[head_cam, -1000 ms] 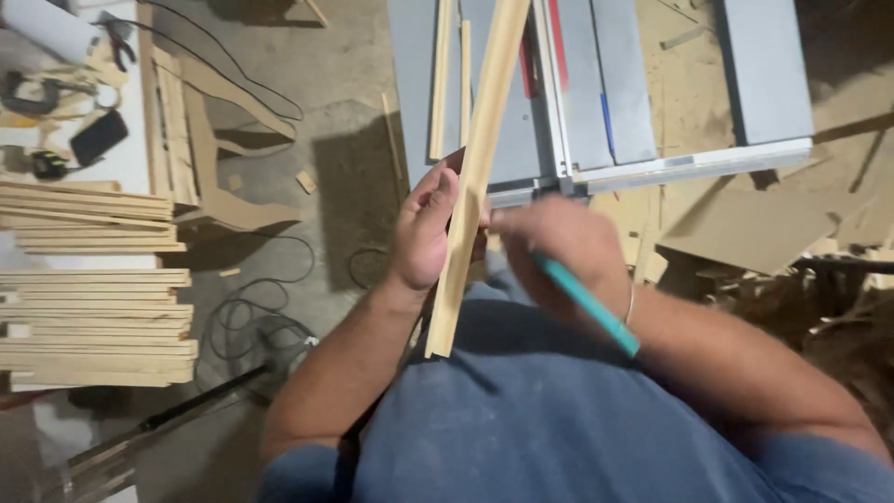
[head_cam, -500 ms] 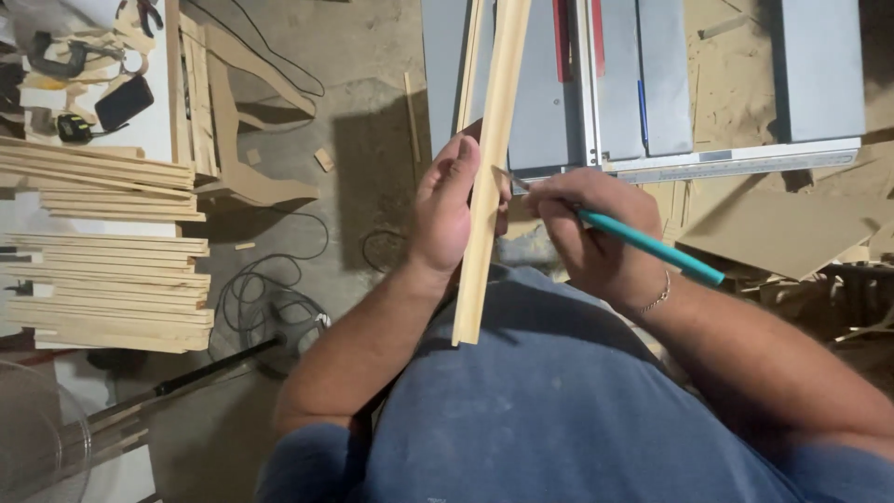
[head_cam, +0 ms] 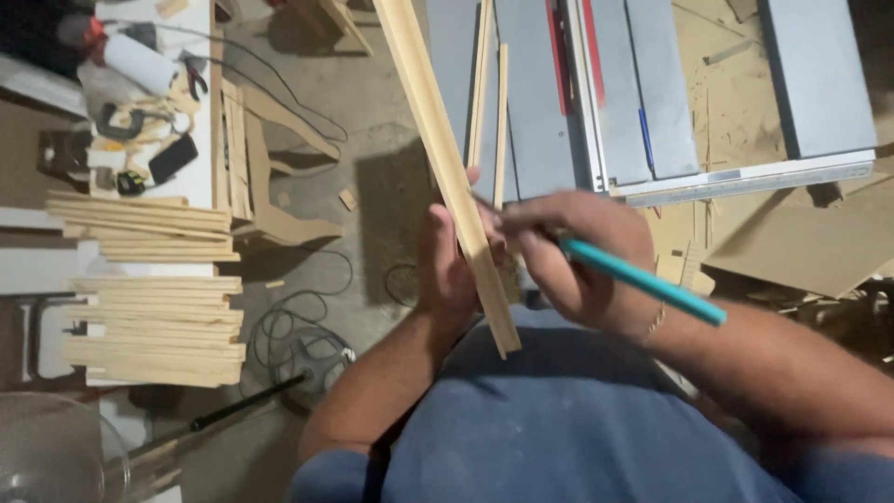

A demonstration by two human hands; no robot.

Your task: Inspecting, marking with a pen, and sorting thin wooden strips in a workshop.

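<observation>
A person looks down at their own hands over a workshop floor. The left hand [head_cam: 447, 270] is wrapped around a long, pale wooden strip [head_cam: 445, 158], fingers closed on its left face, palm against the wood. The right hand [head_cam: 582, 256] is closed around a teal pencil [head_cam: 643, 281], its fingertips pressed to the strip's right side just beside the left hand; the pencil's tip is hidden behind the fingers.

The strip's long axis runs from its near end, which sits over the person's blue shirt [head_cam: 568, 419], up and away to the far left, passing out of the top edge of the view. It leans leftward as it goes far.

Far and to the right stands a grey table saw [head_cam: 596, 84], its top edge-lined by a metal fence rail [head_cam: 745, 177], with two thin wood strips [head_cam: 489, 93] lying on it. Sawdust and board offcuts [head_cam: 801, 251] crowd the right side. On the left, stacks of cut wooden slats [head_cam: 154, 317] rest on a white bench [head_cam: 37, 265]. Between bench and saw lies a strip of open concrete floor [head_cam: 372, 168] crossed by black cables [head_cam: 298, 326].
</observation>
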